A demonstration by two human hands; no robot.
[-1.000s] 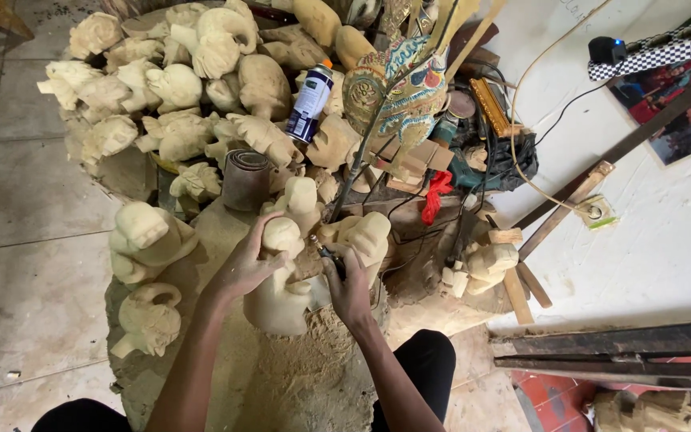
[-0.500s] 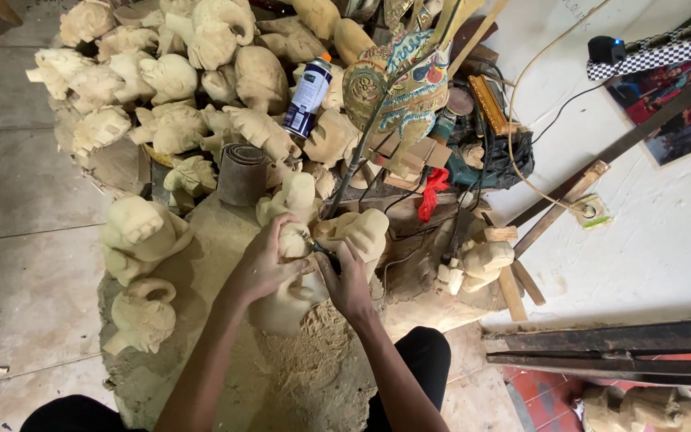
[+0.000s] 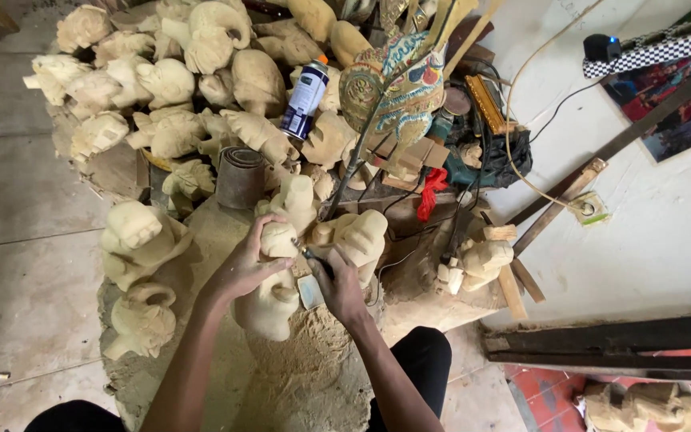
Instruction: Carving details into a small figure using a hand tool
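Note:
A pale unfinished wooden figure [image 3: 269,300] stands on a sawdust-covered mat in front of me. My left hand [image 3: 241,268] grips the figure around its head and upper body. My right hand [image 3: 339,290] is closed on a small dark carving tool [image 3: 310,258] whose tip touches the figure's head. A small flat pale piece [image 3: 310,291] sits just under my right hand, beside the figure.
Several similar pale carved figures [image 3: 169,88] are heaped at the back; two more [image 3: 139,240] stand at the left. A blue spray can [image 3: 305,98], a sandpaper roll [image 3: 240,178], a painted mask [image 3: 397,84], a power tool with cords [image 3: 481,148] and wooden planks [image 3: 601,352] surround me.
My left hand has shifted its hold on the figure's head, and my right hand has moved the tool slightly along the head. The camera view has drifted a little.

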